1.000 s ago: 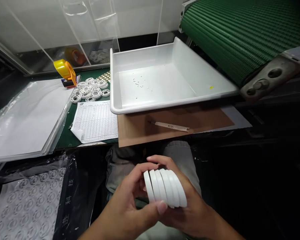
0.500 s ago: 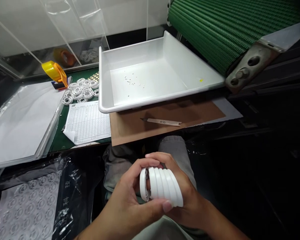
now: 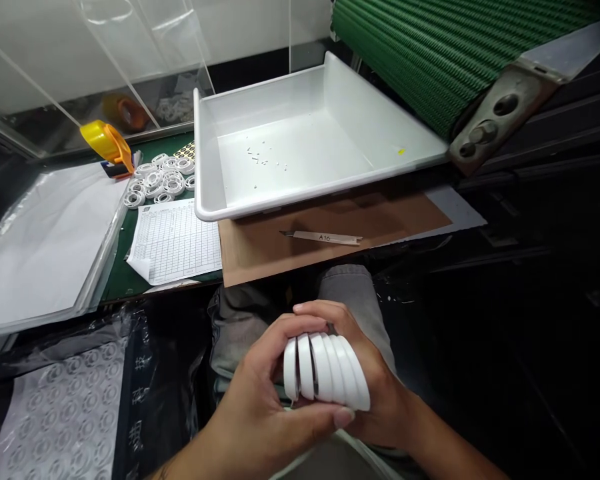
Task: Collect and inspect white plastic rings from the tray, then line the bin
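Note:
Both hands are closed around a row of several white plastic rings (image 3: 327,368), stacked side by side above my lap. My left hand (image 3: 265,390) grips the left end, its thumb along the bottom of the stack and its fingers over the top. My right hand (image 3: 380,383) wraps the right end from behind; most of its fingers are hidden by the rings. Narrow gaps show between the leftmost rings, while those at the right sit tightly together and fan out slightly.
A white tray (image 3: 280,208) stands ahead with small scraps inside. A craft knife (image 3: 325,237) lies on brown cardboard (image 3: 250,257). Loose white rings (image 3: 163,179), a printed form (image 3: 177,243) and a tape dispenser (image 3: 111,150) are left; a green conveyor belt (image 3: 445,53) is upper right. Bagged rings (image 3: 65,413) lie lower left.
My left hand has shifted slightly right along the stack. A second ring now stands apart from the tight row, closer to the leftmost one. The view has tilted slightly.

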Demonstrator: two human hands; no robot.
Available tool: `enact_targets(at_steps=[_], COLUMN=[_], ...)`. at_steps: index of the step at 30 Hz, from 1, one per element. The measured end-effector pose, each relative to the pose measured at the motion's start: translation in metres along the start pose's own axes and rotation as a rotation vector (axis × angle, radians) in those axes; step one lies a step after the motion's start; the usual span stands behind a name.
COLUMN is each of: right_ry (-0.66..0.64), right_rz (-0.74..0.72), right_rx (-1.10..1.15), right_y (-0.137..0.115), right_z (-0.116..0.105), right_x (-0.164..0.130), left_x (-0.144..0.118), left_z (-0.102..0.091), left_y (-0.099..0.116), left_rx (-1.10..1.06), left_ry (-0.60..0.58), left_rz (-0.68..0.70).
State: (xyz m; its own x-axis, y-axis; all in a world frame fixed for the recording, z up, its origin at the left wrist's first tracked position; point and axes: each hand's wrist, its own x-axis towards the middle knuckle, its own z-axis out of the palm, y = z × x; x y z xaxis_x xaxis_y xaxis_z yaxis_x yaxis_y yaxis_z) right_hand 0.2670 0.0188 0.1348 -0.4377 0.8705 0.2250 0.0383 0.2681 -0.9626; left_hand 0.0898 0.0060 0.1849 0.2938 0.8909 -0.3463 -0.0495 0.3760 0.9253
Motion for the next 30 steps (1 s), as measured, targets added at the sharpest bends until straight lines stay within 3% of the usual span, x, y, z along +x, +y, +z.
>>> enact_targets(at_steps=[4, 7, 13, 18, 21, 27, 30], right_ry=[0.043, 0.057, 0.044, 0.076, 0.088, 0.038, 0.014], right_rz=[-0.128, -0.18, -0.116, -0.163, -0.18, -0.145, -0.161], right_rx=[-0.126, -0.19, -0.109, -0.211, -0.247, -0.115, -0.185], right_y=[0.001, 0.001, 0.001, 0.002, 0.004, 0.004, 0.001], right_z=[0.001, 0.002, 0.003, 0.004, 0.005, 0.002, -0.001], right_x=[0.003, 0.004, -0.001, -0.002, -0.002, -0.003, -0.003], left_x=[-0.001, -0.001, -0.002, -0.002, -0.004, -0.006, -0.005], left_z=[-0.003, -0.005, -0.002, -0.002, -0.004, -0.005, -0.005], left_y=[-0.001, -0.003, -0.005, -0.008, -0.009, -0.01, -0.012], left_rx=[-0.117, -0.03, -0.095, -0.158, -0.07, -0.052, -0.117], left_ry=[-0.025, -0.049, -0.029, -0.081, -0.088, -0.075, -0.103], left_rz=[0.143, 0.235, 0.039, 0.159, 0.21, 0.09, 0.048])
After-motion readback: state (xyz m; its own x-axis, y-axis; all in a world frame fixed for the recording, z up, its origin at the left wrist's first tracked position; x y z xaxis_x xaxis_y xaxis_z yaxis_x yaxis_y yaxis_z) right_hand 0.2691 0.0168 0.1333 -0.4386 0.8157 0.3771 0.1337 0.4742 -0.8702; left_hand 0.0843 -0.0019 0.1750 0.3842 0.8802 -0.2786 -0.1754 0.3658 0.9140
